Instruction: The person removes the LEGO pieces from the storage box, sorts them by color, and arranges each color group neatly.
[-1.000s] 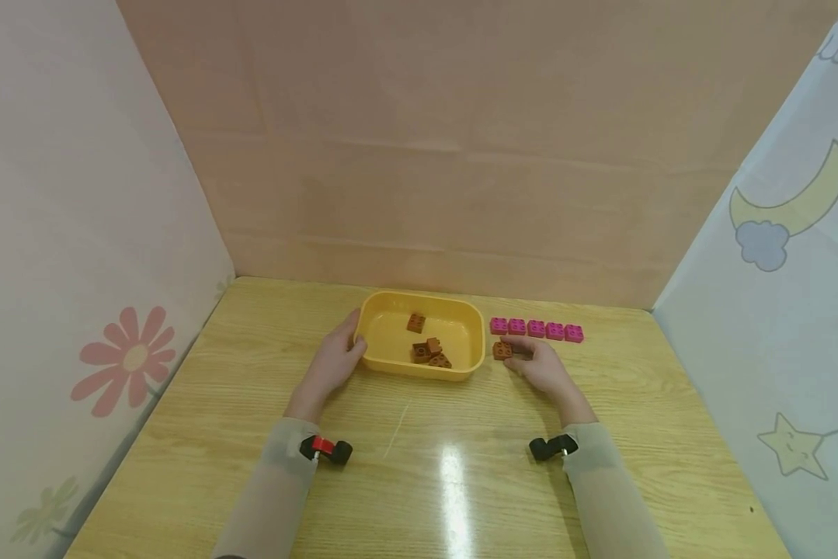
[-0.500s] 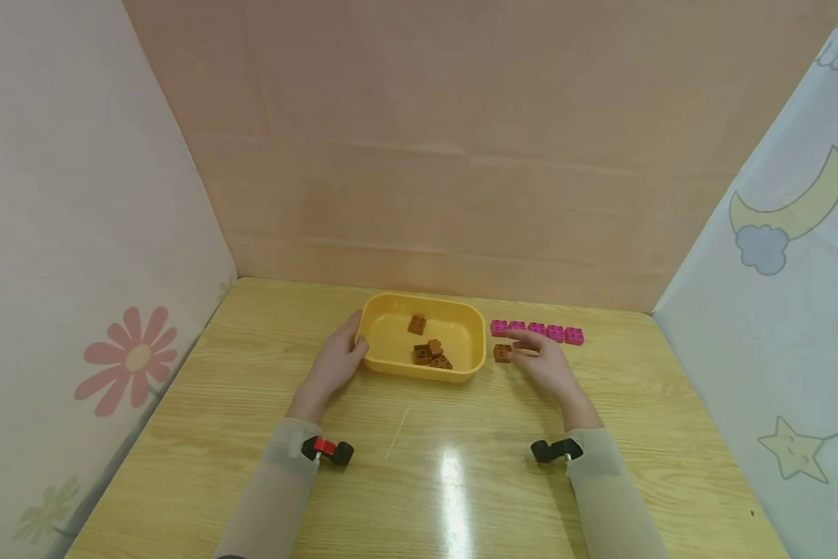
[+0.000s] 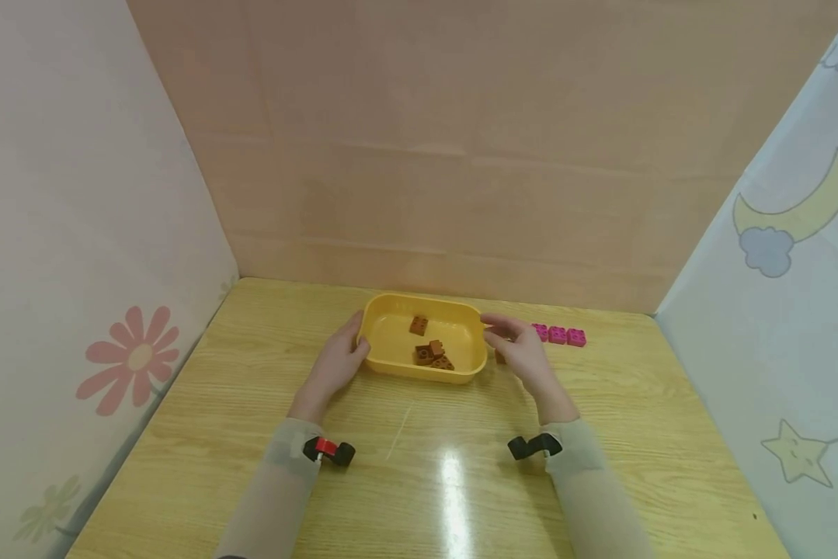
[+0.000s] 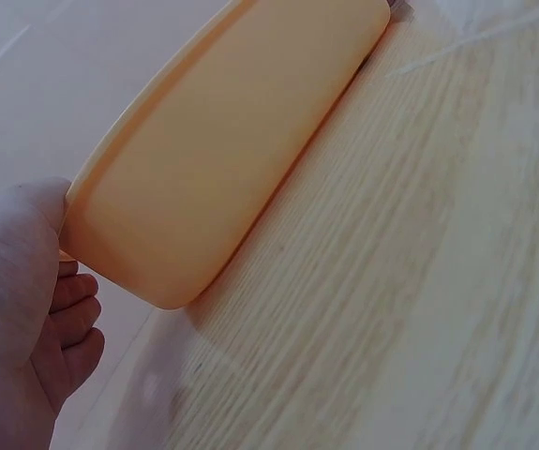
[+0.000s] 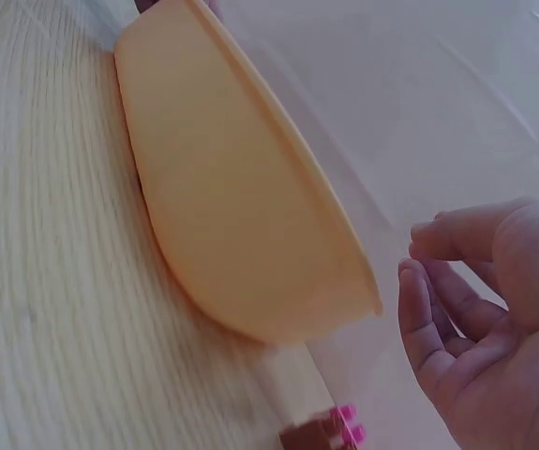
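A yellow plastic basin [image 3: 391,341] rests on the table. My left hand [image 3: 336,363] holds its left end, thumb over the rim; the left wrist view shows that hand [image 4: 25,300] with fingers curled below the edge. Several brown toy bricks [image 3: 425,355] lie inside, mostly bunched at the front. Beside the basin's right rim is my right hand [image 3: 523,353], its fingers loosely bent. In the right wrist view this hand [image 5: 485,319] stands apart from the rim and holds nothing. One brown brick [image 3: 500,357] on the table is partly hidden behind it. Pink bricks [image 3: 558,335] stand in a row, its left end covered.
The wooden table [image 3: 419,481] ends at a beige back wall [image 3: 446,155]. White printed cloth walls stand at the left [image 3: 97,194] and right [image 3: 761,349]. A dark wrist camera [image 3: 534,446] sits on each sleeve.
My right hand has let go of the brown brick on the table and moved left to the basin's rim. The left hand has stayed on the basin, which has not moved.
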The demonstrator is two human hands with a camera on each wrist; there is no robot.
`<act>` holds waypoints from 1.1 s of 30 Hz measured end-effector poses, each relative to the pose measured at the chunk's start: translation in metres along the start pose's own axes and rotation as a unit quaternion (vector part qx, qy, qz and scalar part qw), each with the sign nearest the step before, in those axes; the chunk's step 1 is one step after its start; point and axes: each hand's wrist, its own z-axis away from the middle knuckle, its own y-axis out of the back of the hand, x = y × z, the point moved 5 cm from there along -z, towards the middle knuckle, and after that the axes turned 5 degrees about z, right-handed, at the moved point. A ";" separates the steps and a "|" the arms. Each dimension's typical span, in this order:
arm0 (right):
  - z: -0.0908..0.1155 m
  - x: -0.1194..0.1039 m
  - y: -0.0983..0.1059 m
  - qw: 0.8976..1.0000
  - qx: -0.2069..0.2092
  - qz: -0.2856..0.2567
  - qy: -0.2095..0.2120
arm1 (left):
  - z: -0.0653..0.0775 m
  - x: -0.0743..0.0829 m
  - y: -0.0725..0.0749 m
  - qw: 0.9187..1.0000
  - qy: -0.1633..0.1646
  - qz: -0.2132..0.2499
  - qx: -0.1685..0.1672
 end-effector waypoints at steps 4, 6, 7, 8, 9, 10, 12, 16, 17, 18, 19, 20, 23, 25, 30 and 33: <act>-0.008 -0.011 -0.014 1.000 -0.016 0.000 0.021 | 0.000 -0.001 -0.001 1.000 0.009 -0.002 -0.001; -0.013 -0.015 -0.022 0.999 -0.030 0.003 0.034 | 0.000 -0.001 -0.001 1.000 0.013 -0.004 -0.001; -0.015 -0.018 -0.026 0.999 -0.038 0.003 0.038 | 0.000 -0.001 -0.001 1.000 0.014 -0.005 -0.001; -0.018 -0.020 -0.031 0.998 -0.045 0.009 0.043 | 0.000 -0.001 -0.001 1.000 0.013 -0.008 -0.001; -0.021 -0.022 -0.035 0.997 -0.054 0.013 0.047 | 0.000 -0.001 -0.001 1.000 0.013 -0.011 -0.002; -0.023 -0.024 -0.040 0.997 -0.062 0.017 0.048 | -0.001 -0.001 -0.001 1.000 0.013 -0.012 -0.002; -0.028 -0.027 -0.048 0.996 -0.076 0.028 0.048 | -0.001 -0.002 -0.001 1.000 0.012 -0.018 -0.003; -0.037 -0.031 -0.062 0.993 -0.097 0.050 0.039 | -0.001 -0.002 0.000 1.000 0.015 -0.018 -0.004; -0.040 -0.031 -0.065 0.993 -0.100 0.059 0.037 | -0.001 -0.002 0.000 1.000 0.016 -0.018 -0.004; -0.043 -0.032 -0.068 0.992 -0.102 0.067 0.035 | -0.001 -0.002 0.000 1.000 0.016 -0.017 -0.004; -0.045 -0.033 -0.070 0.991 -0.104 0.074 0.033 | -0.001 -0.001 0.000 1.000 0.017 -0.013 -0.003; -0.047 -0.033 -0.073 0.991 -0.107 0.079 0.031 | -0.001 -0.001 0.000 1.000 0.017 -0.012 -0.003; -0.054 -0.032 -0.081 0.989 -0.110 0.096 0.024 | -0.001 -0.002 -0.001 1.000 0.017 -0.008 -0.003; -0.056 -0.030 -0.085 0.989 -0.113 0.097 0.015 | -0.001 -0.003 -0.001 1.000 0.016 -0.007 -0.003; -0.063 -0.023 -0.097 0.989 -0.119 0.087 0.007 | -0.001 -0.002 -0.001 1.000 0.015 -0.013 -0.005; -0.067 -0.018 -0.104 0.989 -0.119 0.087 0.012 | -0.001 -0.001 0.000 1.000 0.020 -0.013 -0.008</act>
